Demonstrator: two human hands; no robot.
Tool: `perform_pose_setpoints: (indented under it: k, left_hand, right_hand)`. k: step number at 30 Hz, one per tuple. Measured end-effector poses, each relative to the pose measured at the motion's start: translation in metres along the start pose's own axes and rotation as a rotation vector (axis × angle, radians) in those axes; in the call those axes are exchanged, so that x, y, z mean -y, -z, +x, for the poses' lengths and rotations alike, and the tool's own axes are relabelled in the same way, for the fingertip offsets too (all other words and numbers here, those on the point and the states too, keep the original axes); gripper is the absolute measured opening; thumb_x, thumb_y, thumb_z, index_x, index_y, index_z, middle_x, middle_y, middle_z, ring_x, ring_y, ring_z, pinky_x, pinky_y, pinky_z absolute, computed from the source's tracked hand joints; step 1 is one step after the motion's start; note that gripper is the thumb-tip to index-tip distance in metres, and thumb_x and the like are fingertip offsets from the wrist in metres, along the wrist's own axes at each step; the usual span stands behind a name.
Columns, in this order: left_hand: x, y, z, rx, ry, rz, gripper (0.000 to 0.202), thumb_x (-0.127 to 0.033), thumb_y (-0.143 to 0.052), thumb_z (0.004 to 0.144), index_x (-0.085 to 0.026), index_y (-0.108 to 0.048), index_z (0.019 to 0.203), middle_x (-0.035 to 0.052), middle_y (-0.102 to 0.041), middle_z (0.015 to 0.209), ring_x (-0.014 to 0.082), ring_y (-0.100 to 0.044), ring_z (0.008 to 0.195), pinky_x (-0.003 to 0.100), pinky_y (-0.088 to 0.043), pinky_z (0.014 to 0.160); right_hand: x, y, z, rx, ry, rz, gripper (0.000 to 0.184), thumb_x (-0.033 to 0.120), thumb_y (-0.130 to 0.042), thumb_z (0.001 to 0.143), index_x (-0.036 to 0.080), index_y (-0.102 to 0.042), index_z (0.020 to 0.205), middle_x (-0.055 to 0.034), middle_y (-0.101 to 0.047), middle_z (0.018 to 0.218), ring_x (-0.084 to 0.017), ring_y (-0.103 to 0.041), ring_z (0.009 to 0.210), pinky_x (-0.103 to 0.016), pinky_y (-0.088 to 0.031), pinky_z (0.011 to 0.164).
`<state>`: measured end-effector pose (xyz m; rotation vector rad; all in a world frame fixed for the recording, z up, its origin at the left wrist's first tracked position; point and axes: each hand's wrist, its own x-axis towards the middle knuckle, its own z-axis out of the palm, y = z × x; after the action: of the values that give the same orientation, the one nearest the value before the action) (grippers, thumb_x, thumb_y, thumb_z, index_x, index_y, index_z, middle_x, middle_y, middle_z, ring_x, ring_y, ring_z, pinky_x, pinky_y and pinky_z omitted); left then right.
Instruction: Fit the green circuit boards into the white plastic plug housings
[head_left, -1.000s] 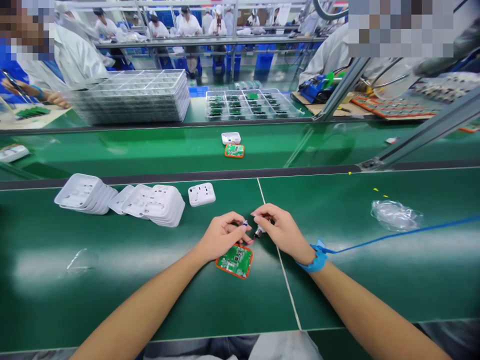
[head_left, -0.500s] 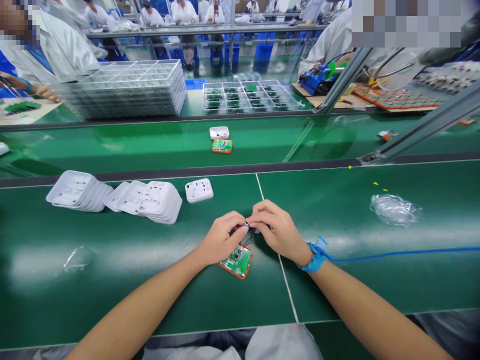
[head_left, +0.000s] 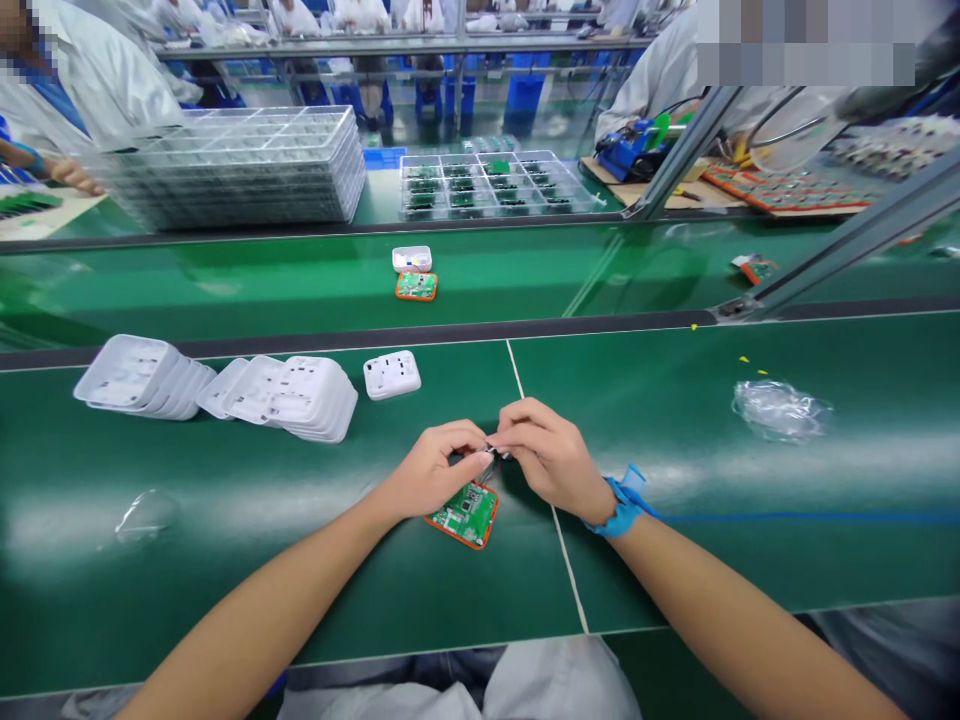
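A green circuit board in an orange frame [head_left: 466, 514] lies on the green mat in front of me. Thin wires run up from it to a small dark part [head_left: 493, 456] pinched between both hands. My left hand [head_left: 431, 470] is closed on the wires just above the board. My right hand [head_left: 551, 455] is closed on the small part, fingertips meeting the left hand's. A blue wrist strap [head_left: 621, 500] with a blue cord sits on my right wrist.
White plastic covers [head_left: 289, 395] lie stacked at the left, with one white socket housing [head_left: 391, 374] beside them. A crumpled clear bag [head_left: 780, 410] lies at the right. On the belt beyond are another board [head_left: 416, 286] and white shell [head_left: 412, 258]. Trays and co-workers are farther back.
My two hands have come together over the board, fingertips now touching. The board and shell on the far belt have drifted left.
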<state>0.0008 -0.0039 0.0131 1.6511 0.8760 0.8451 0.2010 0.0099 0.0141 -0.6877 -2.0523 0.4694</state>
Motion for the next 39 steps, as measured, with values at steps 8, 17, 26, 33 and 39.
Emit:
perform_pose_setpoints:
  k: [8, 17, 26, 33, 39]
  left_hand:
    - [-0.0023, 0.0051, 0.0001, 0.062, 0.036, -0.098, 0.023, -0.034, -0.061, 0.094, -0.015, -0.072, 0.088, 0.0082, -0.068, 0.092, 0.019, -0.064, 0.086, 0.03, -0.05, 0.079]
    - [-0.0016, 0.007, 0.0011, 0.086, 0.041, -0.111, 0.028, -0.04, -0.062, 0.093, -0.015, -0.072, 0.085, 0.0077, -0.067, 0.091, 0.0181, -0.063, 0.083, 0.028, -0.05, 0.076]
    - [-0.0035, 0.007, 0.0011, 0.134, 0.063, -0.097, 0.027, -0.036, -0.061, 0.093, -0.015, -0.072, 0.082, 0.0068, -0.067, 0.087, 0.0167, -0.062, 0.08, 0.027, -0.05, 0.073]
    - [-0.0047, 0.0062, 0.0001, 0.122, 0.11, -0.163, 0.03, -0.041, -0.063, 0.091, -0.014, -0.07, 0.079, 0.0065, -0.065, 0.085, 0.017, -0.062, 0.078, 0.028, -0.049, 0.072]
    - [-0.0045, 0.0029, 0.0017, 0.073, 0.06, -0.11, 0.028, -0.038, -0.062, 0.091, -0.015, -0.07, 0.078, 0.0068, -0.067, 0.086, 0.0175, -0.062, 0.079, 0.028, -0.049, 0.074]
  right_hand:
    - [0.0013, 0.0018, -0.001, 0.012, -0.006, 0.02, 0.027, 0.007, -0.046, 0.094, 0.023, -0.068, 0.097, -0.0057, -0.061, 0.093, -0.015, -0.061, 0.08, -0.03, -0.053, 0.067]
    - [0.0017, 0.0008, -0.0014, 0.016, -0.021, 0.036, 0.025, 0.008, -0.048, 0.094, 0.023, -0.068, 0.097, -0.0053, -0.061, 0.093, -0.016, -0.061, 0.081, -0.031, -0.053, 0.069]
    - [0.0002, 0.0004, -0.0048, 0.04, 0.011, 0.053, 0.026, 0.008, -0.05, 0.094, 0.025, -0.069, 0.101, -0.0047, -0.062, 0.093, -0.015, -0.062, 0.081, -0.029, -0.054, 0.07]
    - [-0.003, -0.0015, -0.0083, 0.065, 0.023, 0.073, 0.028, 0.007, -0.051, 0.094, 0.026, -0.069, 0.101, -0.0042, -0.065, 0.092, -0.014, -0.064, 0.08, -0.027, -0.054, 0.068]
    - [0.0003, 0.0041, -0.0035, 0.131, 0.081, -0.029, 0.029, 0.008, -0.045, 0.097, 0.024, -0.068, 0.103, -0.0052, -0.065, 0.09, -0.014, -0.063, 0.076, -0.025, -0.052, 0.063]
